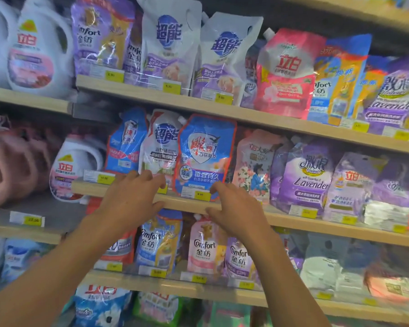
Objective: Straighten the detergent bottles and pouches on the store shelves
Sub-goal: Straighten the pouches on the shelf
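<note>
Two hands up at the pale wooden middle shelf (283, 221): left hand (132, 197) and right hand (236, 208) both loose, gripping nothing, fingertips draped over the lip either side of the glossy blue, red-edged plastic pouch (204, 156). Standing front-row there, seemingly a little askew, overlapping the soft white pouch with blue lettering (159, 147) on its left. Probably mid-straightening of this one. Next: pinch both lower corners, square it upright, ease it clear of that neighbour.

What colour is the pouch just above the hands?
Pouch: blue with a red border; head view.
</note>
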`<action>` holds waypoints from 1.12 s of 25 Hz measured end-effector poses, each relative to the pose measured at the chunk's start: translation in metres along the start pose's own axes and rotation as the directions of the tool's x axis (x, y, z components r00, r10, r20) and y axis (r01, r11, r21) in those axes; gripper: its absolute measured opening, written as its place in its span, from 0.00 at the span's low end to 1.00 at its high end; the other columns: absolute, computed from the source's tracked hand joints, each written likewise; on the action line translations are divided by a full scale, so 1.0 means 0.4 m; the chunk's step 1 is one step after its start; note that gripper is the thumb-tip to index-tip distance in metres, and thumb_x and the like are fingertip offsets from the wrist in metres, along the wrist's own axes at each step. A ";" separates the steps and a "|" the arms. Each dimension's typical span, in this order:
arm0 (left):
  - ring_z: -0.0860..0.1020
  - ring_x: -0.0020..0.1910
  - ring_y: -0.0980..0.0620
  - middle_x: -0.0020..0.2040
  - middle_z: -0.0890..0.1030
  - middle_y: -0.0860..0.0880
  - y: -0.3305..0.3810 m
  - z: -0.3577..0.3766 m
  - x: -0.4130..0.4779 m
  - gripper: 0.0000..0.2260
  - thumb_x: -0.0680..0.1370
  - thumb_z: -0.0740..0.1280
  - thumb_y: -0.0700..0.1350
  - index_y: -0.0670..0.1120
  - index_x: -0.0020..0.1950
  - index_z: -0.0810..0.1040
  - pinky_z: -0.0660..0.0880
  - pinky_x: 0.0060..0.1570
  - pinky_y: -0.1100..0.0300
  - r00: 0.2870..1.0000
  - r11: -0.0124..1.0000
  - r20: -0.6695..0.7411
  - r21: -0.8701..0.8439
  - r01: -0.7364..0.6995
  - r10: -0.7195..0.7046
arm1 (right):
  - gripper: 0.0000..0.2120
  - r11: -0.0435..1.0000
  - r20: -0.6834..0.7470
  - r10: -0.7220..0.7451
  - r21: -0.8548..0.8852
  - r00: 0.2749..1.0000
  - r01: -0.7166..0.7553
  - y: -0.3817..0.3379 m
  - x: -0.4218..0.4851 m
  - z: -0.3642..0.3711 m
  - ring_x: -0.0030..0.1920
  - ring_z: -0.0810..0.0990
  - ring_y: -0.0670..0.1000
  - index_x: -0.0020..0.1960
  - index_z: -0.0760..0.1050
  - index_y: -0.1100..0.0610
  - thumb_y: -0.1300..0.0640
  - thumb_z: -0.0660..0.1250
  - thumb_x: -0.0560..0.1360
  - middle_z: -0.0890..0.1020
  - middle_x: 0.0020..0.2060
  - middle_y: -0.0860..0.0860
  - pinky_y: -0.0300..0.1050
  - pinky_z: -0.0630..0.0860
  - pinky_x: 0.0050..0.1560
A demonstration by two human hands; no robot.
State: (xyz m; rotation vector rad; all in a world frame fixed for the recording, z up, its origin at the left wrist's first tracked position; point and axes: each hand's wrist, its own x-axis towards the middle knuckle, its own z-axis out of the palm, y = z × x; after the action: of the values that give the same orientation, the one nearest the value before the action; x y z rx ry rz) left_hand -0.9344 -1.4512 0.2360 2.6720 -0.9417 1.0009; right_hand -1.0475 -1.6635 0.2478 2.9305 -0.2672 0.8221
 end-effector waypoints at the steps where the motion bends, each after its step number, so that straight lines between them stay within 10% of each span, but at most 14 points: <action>1: 0.73 0.62 0.47 0.63 0.75 0.53 -0.003 0.015 0.024 0.21 0.77 0.64 0.63 0.59 0.67 0.68 0.72 0.58 0.50 1.000 1.000 0.005 -0.008 -0.002 0.002 | 0.22 1.000 -0.001 0.008 -0.012 1.000 -0.008 0.011 0.018 0.002 0.62 0.76 0.58 0.70 0.69 0.47 0.43 0.67 0.79 0.78 0.62 0.52 0.53 0.76 0.55; 15: 0.73 0.62 0.46 0.63 0.75 0.51 -0.074 0.193 0.301 0.21 0.77 0.64 0.62 0.55 0.67 0.70 0.71 0.59 0.48 0.995 0.989 -0.070 0.137 -0.063 0.073 | 0.18 0.997 -0.086 0.041 -0.055 0.995 -0.046 0.185 0.254 0.092 0.56 0.78 0.59 0.65 0.68 0.46 0.43 0.67 0.79 0.79 0.54 0.51 0.54 0.78 0.51; 21: 0.72 0.66 0.50 0.70 0.71 0.53 -0.036 0.264 0.347 0.33 0.76 0.70 0.59 0.62 0.75 0.56 0.76 0.55 0.49 0.989 0.889 -0.080 -0.435 -0.145 0.122 | 0.30 0.985 -0.081 0.041 0.170 0.996 -0.027 0.238 0.324 0.191 0.44 0.77 0.53 0.69 0.58 0.37 0.43 0.73 0.76 0.72 0.49 0.49 0.51 0.75 0.42; 26: 0.74 0.63 0.59 0.69 0.71 0.58 -0.012 0.308 0.386 0.41 0.72 0.77 0.49 0.78 0.69 0.55 0.77 0.58 0.56 0.996 0.651 0.017 -0.758 -0.047 0.091 | 0.36 0.789 -0.048 -0.020 0.613 0.999 0.045 0.261 0.352 0.256 0.47 0.83 0.41 0.66 0.59 0.32 0.52 0.79 0.73 0.76 0.56 0.40 0.39 0.81 0.42; 28: 0.76 0.61 0.61 0.65 0.72 0.65 -0.007 0.314 0.392 0.43 0.71 0.79 0.44 0.78 0.70 0.58 0.79 0.52 0.64 0.997 0.604 0.016 -0.796 -0.037 0.082 | 0.40 0.703 -0.070 0.011 0.710 0.997 0.042 0.251 0.354 0.277 0.47 0.84 0.43 0.68 0.60 0.29 0.58 0.80 0.72 0.77 0.54 0.40 0.49 0.84 0.44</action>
State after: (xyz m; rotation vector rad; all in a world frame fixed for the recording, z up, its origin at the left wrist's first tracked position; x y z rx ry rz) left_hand -0.7726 -1.5700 0.2387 1.8963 -1.1411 0.3449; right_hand -0.8914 -1.7970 0.2312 3.5834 0.1303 1.2622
